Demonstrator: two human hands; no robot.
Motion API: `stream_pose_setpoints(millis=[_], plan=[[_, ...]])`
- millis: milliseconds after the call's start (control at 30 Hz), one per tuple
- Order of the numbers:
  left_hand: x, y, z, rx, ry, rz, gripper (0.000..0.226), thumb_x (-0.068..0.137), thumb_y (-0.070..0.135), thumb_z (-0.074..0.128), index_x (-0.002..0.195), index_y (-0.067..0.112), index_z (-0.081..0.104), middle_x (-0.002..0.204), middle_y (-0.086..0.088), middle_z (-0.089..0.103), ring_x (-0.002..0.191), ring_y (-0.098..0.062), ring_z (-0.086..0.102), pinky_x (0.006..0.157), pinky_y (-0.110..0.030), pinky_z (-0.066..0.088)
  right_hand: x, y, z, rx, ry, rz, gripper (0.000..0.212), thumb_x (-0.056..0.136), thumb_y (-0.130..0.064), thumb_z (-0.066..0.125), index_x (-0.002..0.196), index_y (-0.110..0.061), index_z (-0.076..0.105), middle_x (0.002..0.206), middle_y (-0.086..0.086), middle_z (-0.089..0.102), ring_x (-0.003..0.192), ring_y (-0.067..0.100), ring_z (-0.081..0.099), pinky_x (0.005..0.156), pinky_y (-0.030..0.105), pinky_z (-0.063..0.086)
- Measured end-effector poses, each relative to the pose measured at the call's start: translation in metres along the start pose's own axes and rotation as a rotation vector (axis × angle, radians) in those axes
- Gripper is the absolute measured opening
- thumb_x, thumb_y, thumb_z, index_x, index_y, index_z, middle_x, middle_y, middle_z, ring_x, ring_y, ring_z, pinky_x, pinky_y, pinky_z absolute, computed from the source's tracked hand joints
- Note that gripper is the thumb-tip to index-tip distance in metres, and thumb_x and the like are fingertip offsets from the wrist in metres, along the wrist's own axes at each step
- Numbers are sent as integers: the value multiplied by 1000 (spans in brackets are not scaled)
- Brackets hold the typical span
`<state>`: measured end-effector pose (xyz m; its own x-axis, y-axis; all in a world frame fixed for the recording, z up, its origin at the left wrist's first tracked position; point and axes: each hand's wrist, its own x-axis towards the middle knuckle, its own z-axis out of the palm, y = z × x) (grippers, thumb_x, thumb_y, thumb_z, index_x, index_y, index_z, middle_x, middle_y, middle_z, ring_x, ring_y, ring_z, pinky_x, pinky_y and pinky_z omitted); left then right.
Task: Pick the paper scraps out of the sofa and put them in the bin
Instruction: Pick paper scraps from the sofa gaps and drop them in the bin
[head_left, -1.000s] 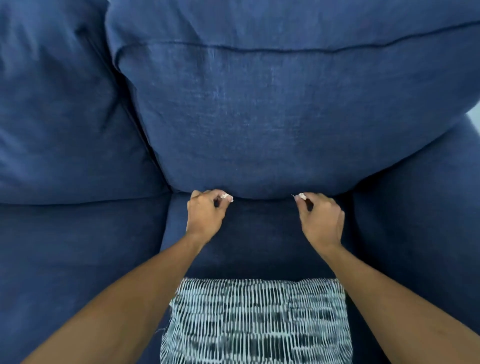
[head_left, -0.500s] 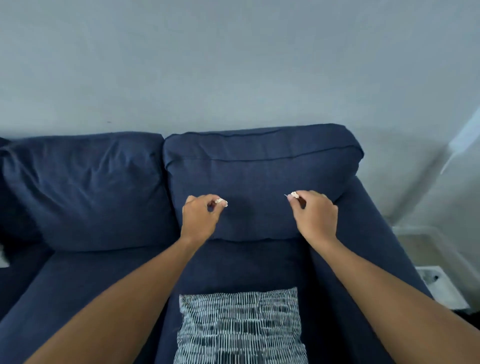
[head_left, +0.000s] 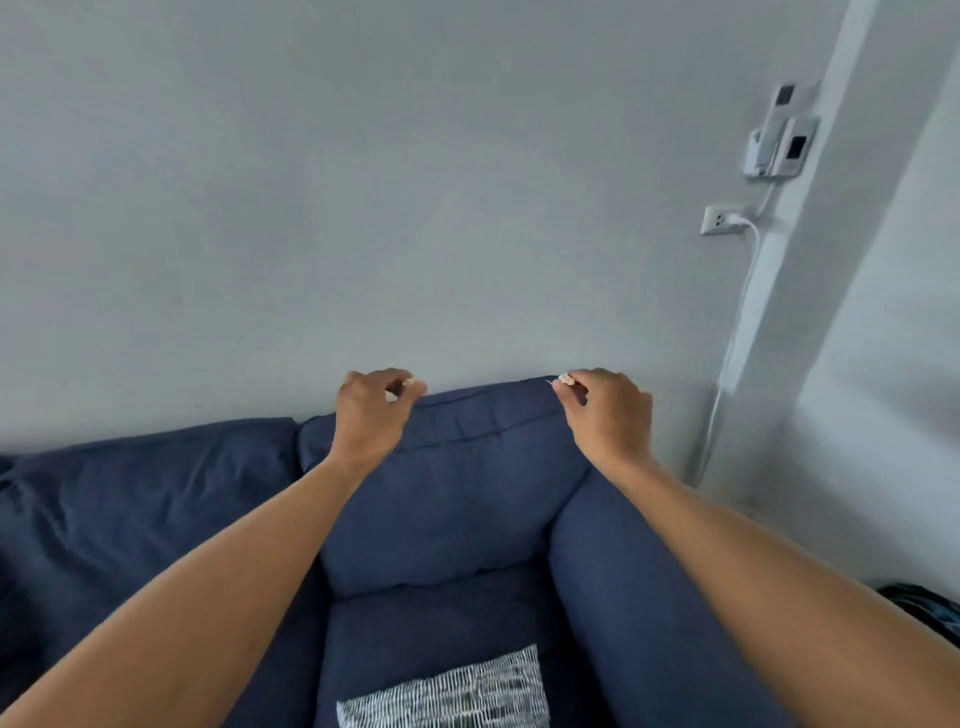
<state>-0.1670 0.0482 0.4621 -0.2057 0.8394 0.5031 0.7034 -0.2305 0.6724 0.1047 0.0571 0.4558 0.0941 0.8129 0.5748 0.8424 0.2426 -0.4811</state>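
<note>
The dark blue sofa (head_left: 457, 499) fills the lower part of the view, with its right arm (head_left: 613, 597) beside the seat. My left hand (head_left: 371, 415) is raised in front of the top edge of the right back cushion, its fingertips pinched on a small white paper scrap (head_left: 390, 397). My right hand (head_left: 608, 413) is held at the same height near the cushion's right corner, pinching another small white paper scrap (head_left: 565, 380). No bin is in view.
A black-and-white patterned cushion (head_left: 447, 693) lies on the seat at the bottom edge. A grey wall rises behind the sofa. A wall socket (head_left: 719, 220) with a white cable and a mounted white device (head_left: 779, 145) sit at the right. Something dark (head_left: 924, 608) lies at the far right.
The view has pulled back and tilted up from the seat gap to the wall. Both hands have lifted away from the gap, each still pinching its scrap.
</note>
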Motion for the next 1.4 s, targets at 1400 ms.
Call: stream_pose_setpoints(millis=[1400], plan=[[-379, 195, 283, -253, -854, 288, 11, 89, 38, 69, 86, 30, 74, 77, 13, 69, 86, -20, 63, 77, -43, 54, -416, 271, -239, -445, 50, 689, 15, 91, -42, 64, 91, -29, 73, 84, -4, 70, 86, 24, 61, 72, 37, 35]])
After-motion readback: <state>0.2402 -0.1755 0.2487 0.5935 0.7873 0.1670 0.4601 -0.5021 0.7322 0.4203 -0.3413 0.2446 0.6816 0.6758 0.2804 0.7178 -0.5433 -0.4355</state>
